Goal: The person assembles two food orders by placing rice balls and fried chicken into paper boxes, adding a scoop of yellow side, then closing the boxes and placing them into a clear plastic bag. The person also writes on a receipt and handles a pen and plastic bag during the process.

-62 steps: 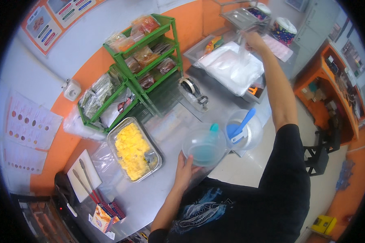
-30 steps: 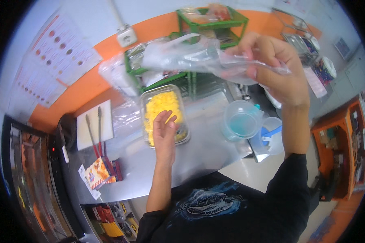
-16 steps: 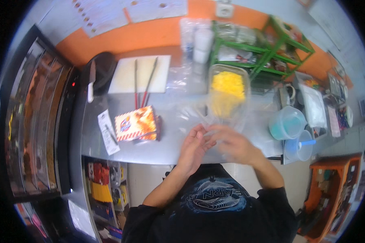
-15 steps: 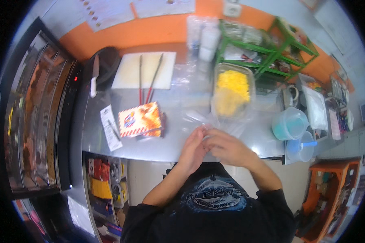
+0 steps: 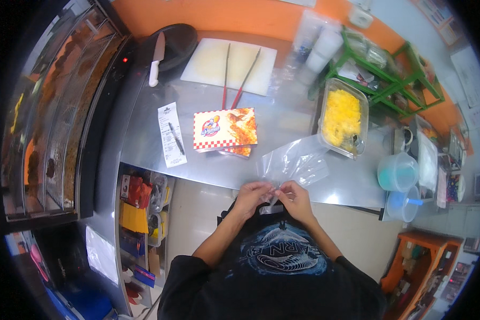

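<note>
Both hands meet at the near edge of the steel counter (image 5: 144, 133), close to the person's chest, and pinch the lower edge of a clear plastic bag (image 5: 296, 162) between them. The left hand (image 5: 252, 194) has its fingers curled in and closed on the bag's edge; the right hand (image 5: 294, 198) is closed the same way on the same edge, just beside the left, the fingertips of the two almost touching. The rest of the bag lies crumpled on the counter beyond the hands, reaching toward a clear tray of yellow food (image 5: 342, 117) that stands just past it. Left of the bag rests a stack of red-and-white printed cartons (image 5: 225, 129), and further left a paper slip with a pen (image 5: 172, 135) on it. At the back lies a white cutting board (image 5: 213, 61) with red-handled tongs (image 5: 234, 74) across it, and a white-handled knife (image 5: 156, 65) beside it. To the right stand a blue-tinted plastic jug (image 5: 398, 172) and a green wire rack (image 5: 389, 69)
</note>
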{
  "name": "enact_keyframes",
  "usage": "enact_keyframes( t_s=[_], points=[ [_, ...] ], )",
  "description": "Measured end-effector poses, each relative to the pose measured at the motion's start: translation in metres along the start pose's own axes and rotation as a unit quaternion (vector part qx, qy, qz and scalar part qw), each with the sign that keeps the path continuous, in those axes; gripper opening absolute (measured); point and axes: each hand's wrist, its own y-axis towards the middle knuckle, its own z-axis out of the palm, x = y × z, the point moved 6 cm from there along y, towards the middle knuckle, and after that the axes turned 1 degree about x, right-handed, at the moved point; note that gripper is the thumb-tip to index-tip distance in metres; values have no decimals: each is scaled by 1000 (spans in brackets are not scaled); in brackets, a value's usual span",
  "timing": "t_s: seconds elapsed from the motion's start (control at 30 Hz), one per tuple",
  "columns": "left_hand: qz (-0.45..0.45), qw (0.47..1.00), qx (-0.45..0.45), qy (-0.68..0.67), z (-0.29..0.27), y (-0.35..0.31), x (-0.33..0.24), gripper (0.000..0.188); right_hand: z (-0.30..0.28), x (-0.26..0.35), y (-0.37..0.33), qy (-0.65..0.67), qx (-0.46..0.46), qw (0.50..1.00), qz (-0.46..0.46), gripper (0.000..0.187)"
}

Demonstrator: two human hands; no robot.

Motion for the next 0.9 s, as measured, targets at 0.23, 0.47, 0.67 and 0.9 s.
enact_keyframes(
  t_s=[0.23,0.47,0.67,0.9],
  points=[
    [-6,998,0,-61,26,-9,0,8,7,-9,17,67,184,977,80,22],
    [289,922,-201,160,-28,-35,-37,36,-69,-27,40,456,-116,875,114,11],
    [308,831,-401,231,-41,-95,-64,28,-63,11,60,317,-89,942,-63,17],
    [522,539,-193,633,70,-86,-110,27,-22,80,36,-53,121,980,-151,27]
  ],
)
